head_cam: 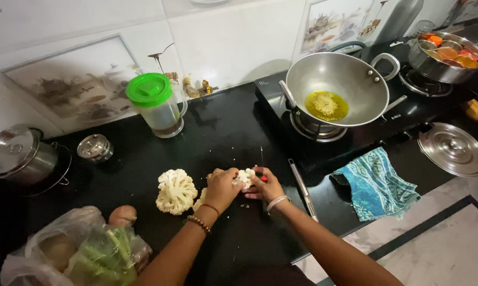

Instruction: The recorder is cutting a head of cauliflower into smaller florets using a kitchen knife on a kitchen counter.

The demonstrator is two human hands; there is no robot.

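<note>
Head view: both hands grip a cauliflower floret; wok holds oil.

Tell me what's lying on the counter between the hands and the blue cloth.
In the head view, a long metal utensil lies on the black counter between the right hand and the blue cloth, its handle pointing toward the counter's edge.

A white cauliflower lies on the black counter, near a teal patterned cloth and a green-lidded jug.
</note>
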